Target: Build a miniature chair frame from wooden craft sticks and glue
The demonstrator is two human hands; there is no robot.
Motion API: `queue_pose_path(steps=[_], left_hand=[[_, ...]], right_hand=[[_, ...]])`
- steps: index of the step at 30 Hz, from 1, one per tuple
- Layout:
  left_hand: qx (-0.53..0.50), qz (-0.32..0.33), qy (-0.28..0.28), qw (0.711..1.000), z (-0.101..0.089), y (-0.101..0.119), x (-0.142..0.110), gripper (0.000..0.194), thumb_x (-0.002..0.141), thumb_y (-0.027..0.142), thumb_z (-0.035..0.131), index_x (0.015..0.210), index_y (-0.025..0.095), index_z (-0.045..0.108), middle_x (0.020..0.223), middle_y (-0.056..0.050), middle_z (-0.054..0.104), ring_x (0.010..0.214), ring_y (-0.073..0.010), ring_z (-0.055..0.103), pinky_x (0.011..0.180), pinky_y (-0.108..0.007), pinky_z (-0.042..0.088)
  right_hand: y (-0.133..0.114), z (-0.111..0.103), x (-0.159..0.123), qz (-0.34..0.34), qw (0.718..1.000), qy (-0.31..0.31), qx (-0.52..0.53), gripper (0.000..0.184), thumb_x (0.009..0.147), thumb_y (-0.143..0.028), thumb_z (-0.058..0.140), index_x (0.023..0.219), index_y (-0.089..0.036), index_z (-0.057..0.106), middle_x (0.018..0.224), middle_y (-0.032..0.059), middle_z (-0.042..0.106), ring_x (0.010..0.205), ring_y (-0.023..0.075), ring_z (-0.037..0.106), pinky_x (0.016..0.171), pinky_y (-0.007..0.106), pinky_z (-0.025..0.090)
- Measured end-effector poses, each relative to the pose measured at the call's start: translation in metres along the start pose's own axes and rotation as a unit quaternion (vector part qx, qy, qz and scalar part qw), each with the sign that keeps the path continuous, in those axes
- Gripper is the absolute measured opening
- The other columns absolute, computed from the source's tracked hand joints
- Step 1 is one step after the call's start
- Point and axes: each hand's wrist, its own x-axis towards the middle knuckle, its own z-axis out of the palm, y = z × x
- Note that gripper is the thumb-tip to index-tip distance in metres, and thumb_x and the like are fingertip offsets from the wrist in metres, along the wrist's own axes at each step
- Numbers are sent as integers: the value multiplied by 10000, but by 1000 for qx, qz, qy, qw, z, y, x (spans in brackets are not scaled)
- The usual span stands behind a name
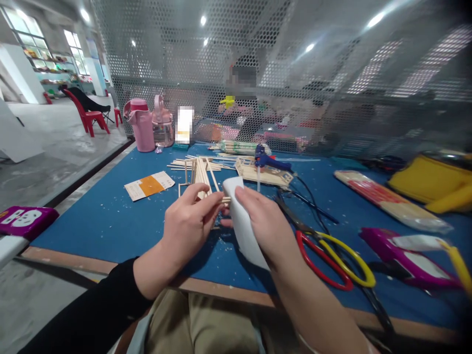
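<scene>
My left hand [186, 221] is closed, its fingertips pinching thin wooden sticks [226, 199] whose ends point right. A bent white sheet [241, 233] is gripped in my right hand [269, 221], thumb on its near side. The stick ends meet the sheet's left side; whether they press on it or pass behind it I cannot tell. Just beyond my left hand stand a small frame of wooden sticks [186, 172] and a bundle of loose sticks [201, 171], both partly hidden by that hand.
Scissors with red and yellow handles [332, 253] lie right of my right forearm. Behind are a blue glue gun [271, 160] and a wooden piece [245, 172]. An orange-and-white card [149, 186] lies left. A pink jug [142, 128] stands before the perforated metal screen [206, 59].
</scene>
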Motion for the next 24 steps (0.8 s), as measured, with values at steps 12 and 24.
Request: queue_pose_path(steps=[12,24], left_hand=[[17,12,4,1000,0,0,1,166,862,260,567,982,213,671,1010,-47,632,684,-87,592,629,-195,484],[23,23,7,999,1,0,1,175,865,265,564,997,222,670,1003,-46,638,682,-88,586,630,-197,487]], right_hand=[[7,-1,-2,-44,998,23,-39,297,748,-448,583,844,-192,700,700,26,653,625,162,623,521,275,566],[11,0,-7,-79,995,30,-50,344,778,-463,546,936,-196,695,746,29,655,649,155,629,517,247,560]])
